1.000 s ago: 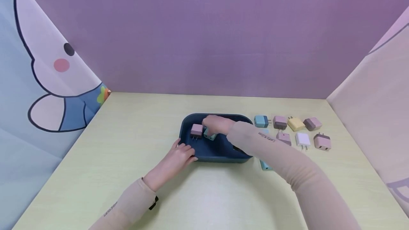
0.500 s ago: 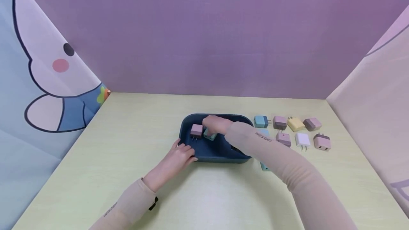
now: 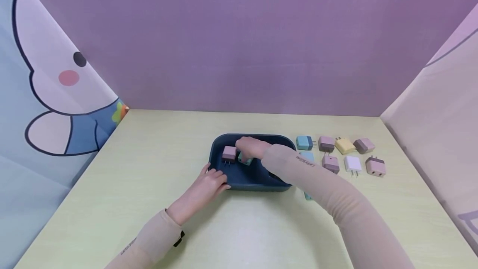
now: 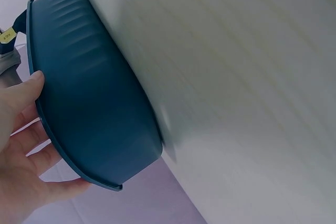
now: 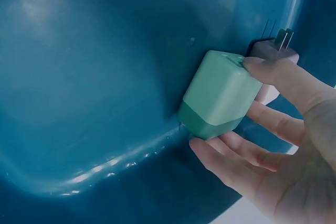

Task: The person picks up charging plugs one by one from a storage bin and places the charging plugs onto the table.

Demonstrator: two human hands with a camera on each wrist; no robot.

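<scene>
My right hand [image 3: 251,147] reaches into a dark blue plastic basin [image 3: 257,187] on the table. In the right wrist view, its thumb and fingertips pinch a green two-tone wall charger [image 5: 223,87] low over the basin floor. Just beside that charger lies a pink-and-dark charger [image 3: 229,152] with its metal prongs showing. My left hand [image 3: 207,186] holds the basin's near left corner. Seen from the left wrist, the thumb presses the rim [image 4: 41,98] from outside while the other fingers reach over to the inner side.
Right of the basin, several chargers lie loosely in rows: a blue one [image 3: 305,142], pink ones [image 3: 326,144], a yellow one [image 3: 345,145] and a white one [image 3: 352,164]. A teal charger [image 3: 308,196] is mostly hidden by my right forearm. A purple backdrop [image 3: 239,53] rises behind the table.
My right forearm has shifted slightly to the left, covering more of the teal charger. Both hands keep their places on the green charger and the basin.
</scene>
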